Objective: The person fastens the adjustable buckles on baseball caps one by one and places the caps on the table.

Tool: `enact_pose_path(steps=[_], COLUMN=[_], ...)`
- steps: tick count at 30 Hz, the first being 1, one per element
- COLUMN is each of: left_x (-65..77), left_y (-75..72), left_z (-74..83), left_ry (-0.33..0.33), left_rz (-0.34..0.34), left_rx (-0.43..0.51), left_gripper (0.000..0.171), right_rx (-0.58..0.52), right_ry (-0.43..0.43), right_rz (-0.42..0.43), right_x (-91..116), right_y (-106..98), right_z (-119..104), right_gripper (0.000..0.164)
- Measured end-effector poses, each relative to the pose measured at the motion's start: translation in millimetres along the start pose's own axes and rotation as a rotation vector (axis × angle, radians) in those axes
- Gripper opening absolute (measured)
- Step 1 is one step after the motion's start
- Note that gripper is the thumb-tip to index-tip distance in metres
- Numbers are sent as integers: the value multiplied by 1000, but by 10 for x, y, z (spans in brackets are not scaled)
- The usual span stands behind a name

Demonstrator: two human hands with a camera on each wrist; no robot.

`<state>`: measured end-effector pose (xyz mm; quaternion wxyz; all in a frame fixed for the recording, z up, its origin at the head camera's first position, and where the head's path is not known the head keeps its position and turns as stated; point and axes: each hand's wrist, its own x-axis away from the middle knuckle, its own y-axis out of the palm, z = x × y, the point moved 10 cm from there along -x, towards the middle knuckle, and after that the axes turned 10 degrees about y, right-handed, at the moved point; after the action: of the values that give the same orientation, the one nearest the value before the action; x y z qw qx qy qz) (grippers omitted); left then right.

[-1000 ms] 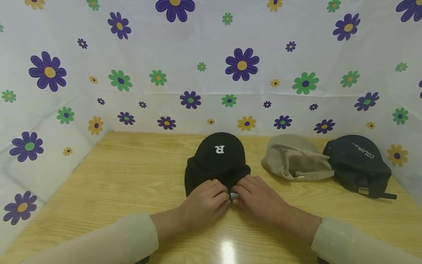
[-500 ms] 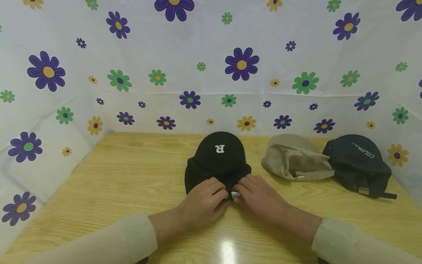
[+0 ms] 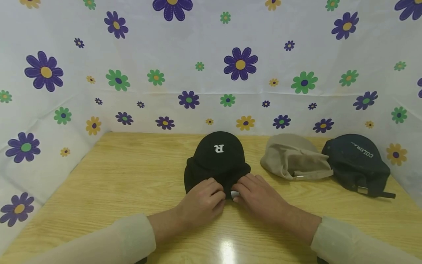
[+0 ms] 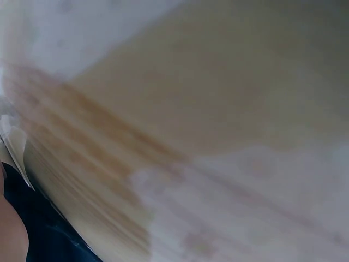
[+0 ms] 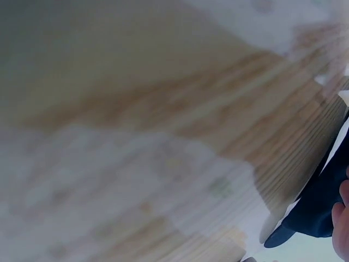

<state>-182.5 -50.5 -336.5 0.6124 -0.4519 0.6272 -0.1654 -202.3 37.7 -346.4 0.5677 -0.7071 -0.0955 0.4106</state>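
Note:
A black baseball cap [image 3: 218, 161] with a white letter R stands on the wooden table, its back opening toward me. My left hand [image 3: 202, 202] grips the cap's near edge with curled fingers. On the other side of the opening, my right hand [image 3: 260, 198] pinches the strap end beside a silver buckle [image 3: 234, 194]. Both sets of fingertips are partly hidden behind the knuckles. In the left wrist view, only a sliver of the dark cap [image 4: 54, 240] shows at the lower left. The right wrist view catches the cap [image 5: 316, 213] and some fingertips [image 5: 341, 224] at its right edge.
To the right lies a beige cap [image 3: 293, 157], its strap toward me. Touching it is a dark navy cap [image 3: 357, 165] with white lettering and a loose strap end. A white flowered cloth [image 3: 204, 44] walls off the back and sides of the wooden table [image 3: 132, 165].
My left hand has shifted slightly left, widening the gap between the hands and showing more of the buckle. The right hand stays nearly in place; the other caps lie as before.

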Motion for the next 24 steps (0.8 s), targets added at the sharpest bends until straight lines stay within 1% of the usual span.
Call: enact_pose_path(steps=[8,16,24], left_x=[-2,-30,-40], left_y=[-28,-48,-55], left_z=[11,50,67], left_ry=[20,63,81], left_rz=[28,52,62], left_rx=[-10,-59,-86], left_gripper=[10,9,10], right_rx=[-10,7,21], right_ry=[-19,-31,-58], right_rz=[21,21,49], right_x=[-6,-10,-4], right_y=[-17,-17,-30], right_z=[-19,-53,-86], right_gripper=[25,24,25])
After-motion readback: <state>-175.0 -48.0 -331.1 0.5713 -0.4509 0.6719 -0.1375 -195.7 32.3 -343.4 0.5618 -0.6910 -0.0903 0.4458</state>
